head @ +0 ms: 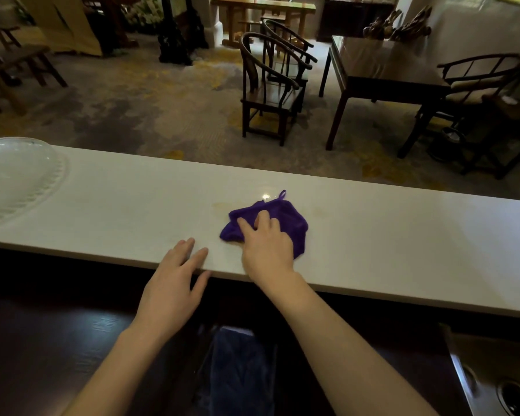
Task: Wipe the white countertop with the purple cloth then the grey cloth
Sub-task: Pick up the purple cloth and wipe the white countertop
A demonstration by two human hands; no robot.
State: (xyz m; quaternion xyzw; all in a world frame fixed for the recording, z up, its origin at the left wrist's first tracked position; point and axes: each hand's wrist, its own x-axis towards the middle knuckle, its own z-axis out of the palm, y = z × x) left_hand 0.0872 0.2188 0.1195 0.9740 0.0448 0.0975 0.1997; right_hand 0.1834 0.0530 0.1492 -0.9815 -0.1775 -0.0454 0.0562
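Under both sets of fingers runs a long white glossy surface [373,235]. Right hand [267,250] lies on top of a crumpled purple cloth [293,216], fingers [244,228] loosely spread, pressing it down. Left hand [171,283] rests flat just beside, fingers straight, slightly apart.

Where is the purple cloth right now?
In the head view, the purple cloth lies bunched on the white countertop, just right of centre, under the right hand; the left hand rests on the near edge to its left.
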